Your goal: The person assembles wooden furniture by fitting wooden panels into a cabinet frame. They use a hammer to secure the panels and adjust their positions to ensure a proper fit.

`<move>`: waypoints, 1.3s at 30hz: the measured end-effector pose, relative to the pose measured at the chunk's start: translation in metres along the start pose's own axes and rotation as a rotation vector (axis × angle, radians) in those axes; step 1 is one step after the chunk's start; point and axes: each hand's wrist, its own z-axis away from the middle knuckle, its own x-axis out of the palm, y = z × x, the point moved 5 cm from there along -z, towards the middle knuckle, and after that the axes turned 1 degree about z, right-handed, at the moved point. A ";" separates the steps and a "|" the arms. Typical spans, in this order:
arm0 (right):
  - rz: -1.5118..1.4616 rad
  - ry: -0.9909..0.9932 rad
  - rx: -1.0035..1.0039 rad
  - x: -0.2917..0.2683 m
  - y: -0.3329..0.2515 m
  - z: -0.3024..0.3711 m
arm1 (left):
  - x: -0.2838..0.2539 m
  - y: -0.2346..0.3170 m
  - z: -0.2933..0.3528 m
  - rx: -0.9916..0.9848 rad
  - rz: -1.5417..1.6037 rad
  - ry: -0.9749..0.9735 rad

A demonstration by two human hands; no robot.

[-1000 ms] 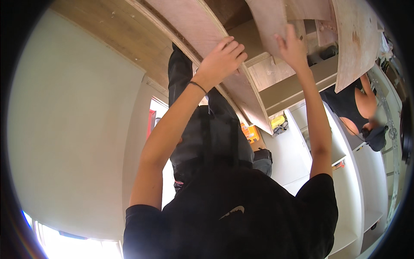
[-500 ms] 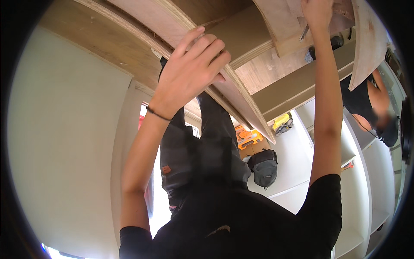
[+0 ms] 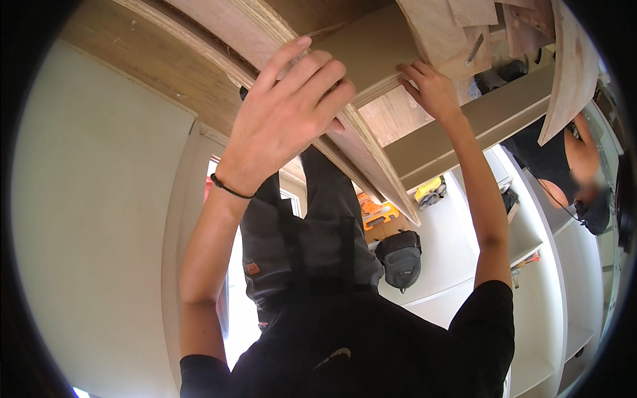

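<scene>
My left hand (image 3: 292, 106), a dark cord on its wrist, lies over the edge of a long plywood strip (image 3: 371, 156). Its fingers are spread and stretched out, and part of the thumb shows beyond the index finger. To the right, my right hand (image 3: 434, 93) reaches a brown-faced panel (image 3: 371, 56). Bent fingers and thumb meet at that panel's edge, pinching it; the fingertips' far side is hidden. Another plywood board (image 3: 219, 36) runs alongside the strip on the left.
Loose plywood pieces (image 3: 458, 33) lie at the far right, with an upright curved-looking board (image 3: 570, 86) beside them. A person in dark clothes (image 3: 557, 159) is at the right. White shelving (image 3: 537, 331), a backpack (image 3: 400, 259) and an orange tool case (image 3: 376, 213) are lower down.
My right hand has come down and left from the loose plywood pieces to the brown panel's edge. My left hand stays on the plywood strip, almost unmoved.
</scene>
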 end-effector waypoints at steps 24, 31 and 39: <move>-0.476 0.096 0.422 0.032 -0.013 -0.005 | 0.004 -0.009 0.004 -0.002 0.028 -0.008; -0.412 -0.029 0.319 0.023 -0.024 -0.009 | 0.001 -0.010 0.009 0.000 0.044 -0.004; -0.119 0.492 0.628 -0.040 0.041 -0.020 | -0.002 -0.012 0.011 0.013 0.053 -0.015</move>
